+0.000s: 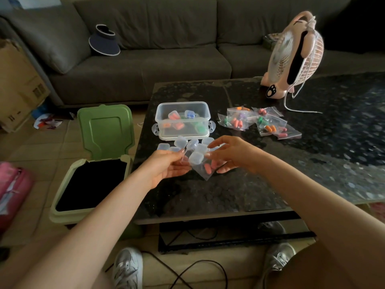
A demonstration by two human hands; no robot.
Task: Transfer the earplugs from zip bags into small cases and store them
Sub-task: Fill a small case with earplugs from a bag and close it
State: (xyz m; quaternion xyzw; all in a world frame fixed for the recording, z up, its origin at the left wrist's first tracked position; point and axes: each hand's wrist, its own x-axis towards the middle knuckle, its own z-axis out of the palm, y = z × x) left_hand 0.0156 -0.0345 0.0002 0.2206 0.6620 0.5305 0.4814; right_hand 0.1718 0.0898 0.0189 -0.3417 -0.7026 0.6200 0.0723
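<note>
Honestly, the zip bag (201, 173) looked like the fiddly bit here: thin, floppy, slick plastic weighing next to nothing, with a couple of soft salmon earplugs (208, 168) slumped toward its bottom. I'd take it by the stiffer zip strip up top, one side per hand, since anywhere lower would probably just crumple. It hung over the near-middle of the table (312, 163), just in front of the cluster of empty small cases (196, 150), with the clear storage box (183, 122) farther back and the pile of full bags (258, 124) off to the far right. I had the left hand (166, 166) palm-up, thumb and fingertips pinching the bag's upper left corner. The right hand (231, 155) arched over from the right, fingers spread and loosely curved, the lower ones at the bag's right edge. It was too blurry to tell if it actually gripped.
</note>
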